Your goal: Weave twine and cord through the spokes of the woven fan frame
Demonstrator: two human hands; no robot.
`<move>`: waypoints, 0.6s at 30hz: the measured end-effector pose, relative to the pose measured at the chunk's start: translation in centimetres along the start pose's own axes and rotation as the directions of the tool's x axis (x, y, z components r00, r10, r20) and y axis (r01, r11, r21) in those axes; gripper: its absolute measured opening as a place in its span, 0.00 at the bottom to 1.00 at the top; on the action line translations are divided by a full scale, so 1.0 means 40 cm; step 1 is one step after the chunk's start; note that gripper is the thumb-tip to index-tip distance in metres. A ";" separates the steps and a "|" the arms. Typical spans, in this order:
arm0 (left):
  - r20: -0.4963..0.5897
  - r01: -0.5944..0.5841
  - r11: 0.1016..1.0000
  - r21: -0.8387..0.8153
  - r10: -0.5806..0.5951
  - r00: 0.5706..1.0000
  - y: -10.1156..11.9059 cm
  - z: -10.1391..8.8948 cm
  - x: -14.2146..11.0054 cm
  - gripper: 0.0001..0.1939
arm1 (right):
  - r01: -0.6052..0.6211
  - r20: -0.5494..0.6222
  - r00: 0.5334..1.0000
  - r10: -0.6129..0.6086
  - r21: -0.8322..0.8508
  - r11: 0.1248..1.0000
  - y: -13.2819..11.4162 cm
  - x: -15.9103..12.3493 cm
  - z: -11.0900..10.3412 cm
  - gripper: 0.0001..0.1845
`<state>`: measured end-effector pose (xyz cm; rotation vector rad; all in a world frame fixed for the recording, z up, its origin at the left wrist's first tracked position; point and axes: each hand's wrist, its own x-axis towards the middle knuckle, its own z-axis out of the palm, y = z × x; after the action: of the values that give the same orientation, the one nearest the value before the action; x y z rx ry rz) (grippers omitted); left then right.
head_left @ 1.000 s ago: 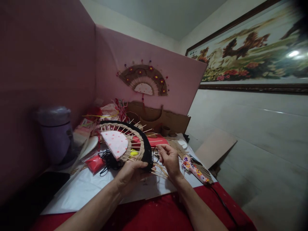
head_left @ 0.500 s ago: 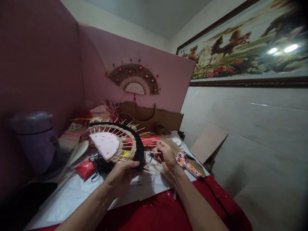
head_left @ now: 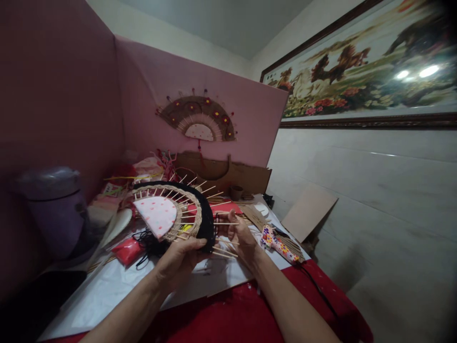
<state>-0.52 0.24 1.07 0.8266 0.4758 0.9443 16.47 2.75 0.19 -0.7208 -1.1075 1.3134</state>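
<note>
A half-round woven fan (head_left: pixel 155 215) is held up over the table, tilted, with thin wooden sticks fanning out past its rim. Its centre is white cloth with pinkish-red dots, ringed by tan woven cord and an outer band of black yarn (head_left: pixel 206 214). My left hand (head_left: pixel 183 255) grips the lower right end of the band, thumb on top. Beside the right rim, my right hand (head_left: pixel 243 236) has its fingers curled among the protruding sticks. A short black strand shows at its fingertips, partly hidden by the sticks.
A flower-patterned glue gun (head_left: pixel 278 245) lies at the right with its cord trailing over the red cloth (head_left: pixel 214 319). A red packet (head_left: pixel 128 250) and loose black yarn (head_left: pixel 152 243) are left of centre. A finished fan (head_left: pixel 200 114) hangs on the pink board.
My right hand has moved slightly left and down, its fingers now in closer to the black rim. The left hand and the fan have stayed nearly still.
</note>
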 end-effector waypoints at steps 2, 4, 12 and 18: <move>0.002 -0.004 1.000 -0.011 0.005 1.000 -0.009 0.003 0.001 0.12 | -0.042 0.017 0.999 0.041 0.046 0.998 0.015 0.006 -0.005 0.25; -0.008 -0.012 1.000 -0.021 0.012 1.000 -0.018 0.007 0.002 0.14 | -0.085 -0.001 0.996 0.085 0.070 0.994 0.025 0.013 -0.011 0.23; -0.305 -0.188 0.955 -0.228 0.114 0.946 -0.006 0.011 0.003 0.12 | -0.038 -0.092 0.994 0.052 0.144 0.989 0.026 0.020 -0.014 0.15; -0.317 -0.236 0.948 -0.213 0.161 0.935 -0.025 0.037 -0.007 0.17 | 0.036 -0.199 0.980 -0.003 0.161 0.986 0.000 0.020 -0.024 0.12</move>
<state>0.86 -0.92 1.20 0.5121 0.5242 1.2994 17.29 3.68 0.01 -0.7000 -0.8345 1.2696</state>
